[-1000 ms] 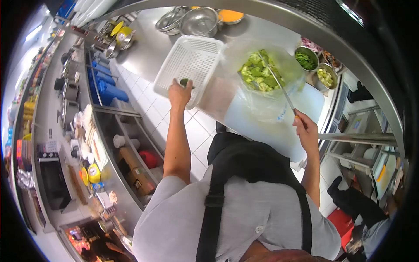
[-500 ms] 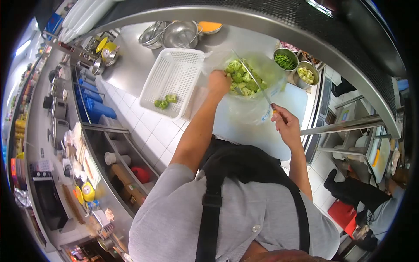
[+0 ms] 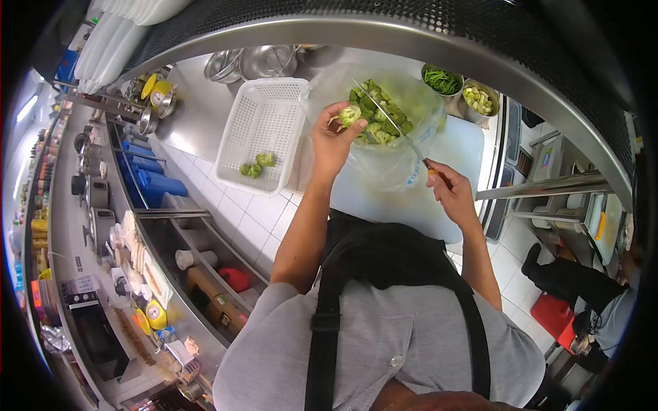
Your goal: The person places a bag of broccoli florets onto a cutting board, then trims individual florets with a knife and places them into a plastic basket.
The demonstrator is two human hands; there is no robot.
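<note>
My left hand (image 3: 333,140) pinches a broccoli floret (image 3: 350,116) at the left edge of a clear plastic bag (image 3: 419,109). Inside the opened bag lies a heap of cut broccoli (image 3: 387,127). My right hand (image 3: 449,188) grips a knife (image 3: 391,120) by its orange handle, and the long blade slants up and left over the bag. Under the bag is a pale cutting board (image 3: 456,154). Left of my left hand stands a white perforated basket (image 3: 236,130), with several small broccoli pieces (image 3: 257,164) at its near end.
Metal bowls (image 3: 267,61) stand behind the basket. Containers of chopped greens (image 3: 441,80) and pale green cubes (image 3: 478,101) sit beyond the board on the right. A steel shelf edge (image 3: 411,29) arches overhead. Another person's dark-clothed leg (image 3: 569,277) shows at lower right.
My left hand has lifted a broccoli floret off the heap and turned, so the floret now shows between the fingers. My right hand still holds the knife in about the same place.
</note>
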